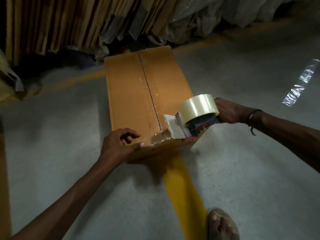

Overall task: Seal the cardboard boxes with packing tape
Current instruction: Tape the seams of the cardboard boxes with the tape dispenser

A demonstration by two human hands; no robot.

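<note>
Nearest: sandalled foot (222, 224) on grey concrete floor (251, 170), beside yellow painted stripe (183, 187). Farther: closed brown cardboard box (131, 94) on floor. Left hand (119, 144) at near edge, thumb flat on clear tape end, anchoring it; fingers loosely curled. Right hand (226, 110) wrapped round handle of tape dispenser with clear roll (194, 116), at seam's near end, likely ready for pull.

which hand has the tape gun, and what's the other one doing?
The right hand grips the tape dispenser at the near end of the cardboard box. The left hand holds no tool; its thumb presses clear tape at the box's near edge.
</note>
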